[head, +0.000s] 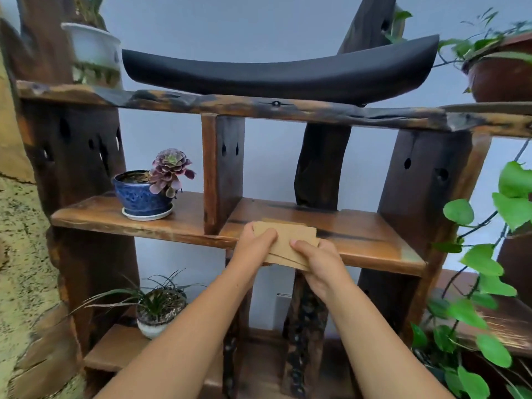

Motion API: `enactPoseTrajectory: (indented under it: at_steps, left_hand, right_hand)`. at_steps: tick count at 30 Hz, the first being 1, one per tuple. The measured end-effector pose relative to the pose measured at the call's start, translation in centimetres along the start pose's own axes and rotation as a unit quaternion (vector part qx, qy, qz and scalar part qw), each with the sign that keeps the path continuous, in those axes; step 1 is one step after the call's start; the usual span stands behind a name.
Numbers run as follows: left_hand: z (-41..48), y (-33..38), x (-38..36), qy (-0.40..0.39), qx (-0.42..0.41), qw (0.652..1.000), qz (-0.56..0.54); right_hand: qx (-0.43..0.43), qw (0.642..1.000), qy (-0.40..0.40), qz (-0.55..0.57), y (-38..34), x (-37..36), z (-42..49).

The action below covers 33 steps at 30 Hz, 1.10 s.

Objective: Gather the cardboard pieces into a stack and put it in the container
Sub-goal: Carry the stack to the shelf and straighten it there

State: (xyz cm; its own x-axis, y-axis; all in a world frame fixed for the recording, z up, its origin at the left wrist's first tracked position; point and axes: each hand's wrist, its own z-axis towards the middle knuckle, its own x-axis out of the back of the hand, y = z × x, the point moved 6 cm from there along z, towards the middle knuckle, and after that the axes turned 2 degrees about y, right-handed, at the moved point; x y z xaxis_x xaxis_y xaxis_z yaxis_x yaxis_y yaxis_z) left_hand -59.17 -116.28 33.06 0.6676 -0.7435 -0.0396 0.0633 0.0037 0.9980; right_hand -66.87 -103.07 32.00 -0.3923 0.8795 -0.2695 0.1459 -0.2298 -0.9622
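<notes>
Now cardboard stack (283, 243) held between both hands at front edge of middle shelf (371, 240), sheets slightly fanned. Left hand (253, 244) clamped on stack's 9 o'clock side, thumb on top. Right hand (319, 263) gripped at 5 o'clock corner. Black tray (282, 74) seen at 12 o'clock, on top shelf. Blue pot (141, 195) at 10 o'clock.

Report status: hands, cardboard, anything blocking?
Left hand and right hand both gripping the cardboard pieces at the middle shelf edge. Stack uneven, edges offset. Black container on shelf above; path clear.
</notes>
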Motion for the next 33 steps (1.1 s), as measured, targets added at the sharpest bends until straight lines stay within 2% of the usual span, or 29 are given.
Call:
enactPoseTrajectory:
  at_steps: [5,7,10,14,21,26,33]
  left_hand:
    - [5.4,3.0,0.3,-0.144,0.053,0.987,0.049]
    - [7.5,4.0,0.4,-0.133,0.061,0.987,0.073]
    - [10.4,4.1,0.0,-0.096,0.099,0.989,0.05]
    - [13.0,3.9,-0.8,-0.106,0.12,0.985,0.067]
    - [16.1,2.7,-1.4,-0.121,0.166,0.966,0.157]
    - [16.4,0.9,-1.2,-0.132,0.235,0.946,0.18]
    - [16.6,2.0,-1.9,-0.163,0.239,0.919,0.267]
  right_hand:
    - [-0.057,0.997,0.044,0.0,-3.0,-1.4,5.2]
    - [-0.077,0.995,0.05,-0.024,-4.1,-1.6,6.6]
    - [-0.086,0.989,0.064,-0.106,-5.6,-1.6,8.6]
    - [-0.098,0.966,0.093,-0.223,-6.3,-1.6,10.9]
    - [-0.192,0.939,0.089,-0.271,-5.0,-1.4,13.2]
    - [-0.213,0.904,0.08,-0.362,-4.5,-1.5,14.3]
    - [-0.237,0.87,0.057,-0.429,-5.1,-0.8,15.0]
